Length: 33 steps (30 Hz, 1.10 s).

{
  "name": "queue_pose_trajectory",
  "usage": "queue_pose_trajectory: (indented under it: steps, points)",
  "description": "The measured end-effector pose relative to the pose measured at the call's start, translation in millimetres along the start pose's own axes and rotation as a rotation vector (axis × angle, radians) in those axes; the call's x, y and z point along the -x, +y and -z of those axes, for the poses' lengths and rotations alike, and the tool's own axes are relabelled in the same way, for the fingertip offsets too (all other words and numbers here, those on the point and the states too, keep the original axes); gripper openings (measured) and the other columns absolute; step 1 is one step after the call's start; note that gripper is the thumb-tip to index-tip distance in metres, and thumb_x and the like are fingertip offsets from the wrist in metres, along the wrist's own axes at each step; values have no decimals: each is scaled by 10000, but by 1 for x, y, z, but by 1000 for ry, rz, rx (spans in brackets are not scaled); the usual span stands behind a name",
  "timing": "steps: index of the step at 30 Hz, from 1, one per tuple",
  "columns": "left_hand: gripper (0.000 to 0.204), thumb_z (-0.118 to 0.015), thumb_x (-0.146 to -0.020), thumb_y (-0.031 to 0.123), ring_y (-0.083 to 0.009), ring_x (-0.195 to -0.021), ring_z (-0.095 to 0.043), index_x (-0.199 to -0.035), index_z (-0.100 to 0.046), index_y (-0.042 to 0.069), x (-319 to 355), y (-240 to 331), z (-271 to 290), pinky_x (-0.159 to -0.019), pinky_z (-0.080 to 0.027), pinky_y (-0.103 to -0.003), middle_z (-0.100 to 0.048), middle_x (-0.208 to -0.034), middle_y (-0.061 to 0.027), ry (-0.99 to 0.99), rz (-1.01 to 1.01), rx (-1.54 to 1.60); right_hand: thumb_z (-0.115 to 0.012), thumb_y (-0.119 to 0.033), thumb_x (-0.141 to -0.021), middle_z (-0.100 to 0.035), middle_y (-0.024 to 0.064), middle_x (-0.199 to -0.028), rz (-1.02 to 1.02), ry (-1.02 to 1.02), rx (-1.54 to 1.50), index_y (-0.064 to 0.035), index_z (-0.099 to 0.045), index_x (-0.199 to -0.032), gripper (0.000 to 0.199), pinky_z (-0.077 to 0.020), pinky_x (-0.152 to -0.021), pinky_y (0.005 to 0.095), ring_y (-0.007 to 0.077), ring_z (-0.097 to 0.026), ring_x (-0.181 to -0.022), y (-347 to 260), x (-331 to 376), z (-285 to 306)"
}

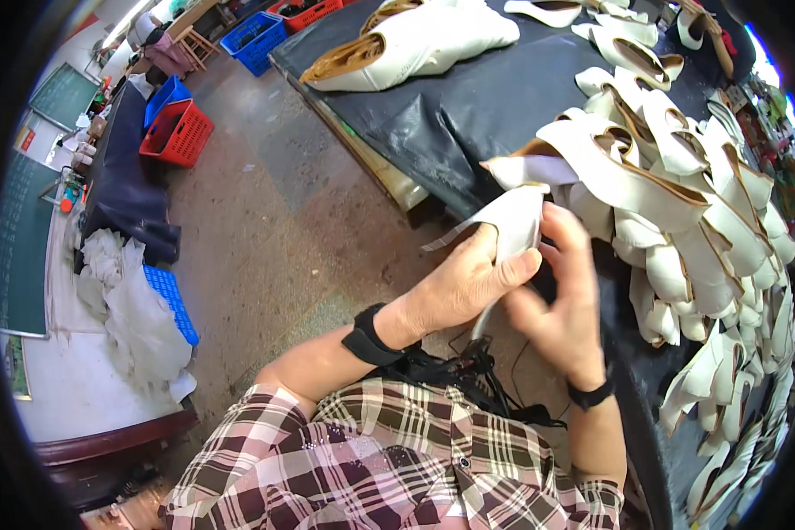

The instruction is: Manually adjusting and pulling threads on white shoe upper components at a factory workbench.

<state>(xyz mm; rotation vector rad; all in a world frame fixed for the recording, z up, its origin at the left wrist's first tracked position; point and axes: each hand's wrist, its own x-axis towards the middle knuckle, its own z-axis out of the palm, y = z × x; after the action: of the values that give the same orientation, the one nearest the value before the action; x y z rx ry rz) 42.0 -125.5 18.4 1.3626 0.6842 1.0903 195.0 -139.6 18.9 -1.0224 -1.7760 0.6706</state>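
Observation:
My left hand (pixel 468 278) is closed around a white shoe upper (pixel 517 216), with the thumb pressed on its face. The piece is held up in front of me, and a thin strip of it sticks out to the left past the hand. Close by on the right is my right hand (pixel 561 309), partly smeared by motion. Its fingers are apart, and the fingertips come up beside the upper's right edge; whether they touch it is hard to tell. Just beyond lies a large pile of similar white shoe uppers (pixel 623 172) with tan linings.
A dark-covered table (pixel 477 79) runs along the front and right. Stacked white uppers (pixel 433 44) lie at its far left. Red crate (pixel 181 132), blue crate (pixel 254 40) and a whitish plastic bag (pixel 146 309) stand leftward. Another person's arm (pixel 723 53) shows at far right.

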Motion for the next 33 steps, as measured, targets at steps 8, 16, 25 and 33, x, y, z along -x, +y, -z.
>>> queue_pose_trajectory:
  steps: [8,16,25,33]
  points:
    - [537,-499,-934,434,-121,-962,-552,-1204,-489,-30,0,-22,3,-838,-465,-272,-594,-1053,-81,0,175,374,-726,-81,-623,-370,250,-1331,43,-9,398,12,-452,-1260,700,-353,-986,471,407,-394,-1183,-13,22,-12]
    - [458,-608,-885,317,-216,-1017,-604,-1156,-537,-46,-33,-46,58,-932,-462,-359,-622,-1111,-141,-285,419,867,-614,37,-701,-574,116,-1203,-342,368,-29,-5,-567,-1148,451,-418,-962,366,236,-556,-1090,-1,37,6]
    - [431,-661,-848,387,-134,-864,-611,-1012,-600,-6,-58,-52,41,-790,-482,-267,-654,-956,-83,-622,702,649,-526,137,-765,-654,143,-1013,-205,329,116,-3,-577,-1106,373,-492,-801,283,244,-653,-909,10,21,-9]
    - [843,-804,-697,224,-241,-1205,-452,-1347,-301,36,-29,-35,7,-1013,-364,-366,-448,-1292,-145,-486,-42,-309,-583,25,-764,-575,151,-757,-431,287,1036,-24,-473,-935,209,-490,-601,416,336,-605,-704,15,26,-6]
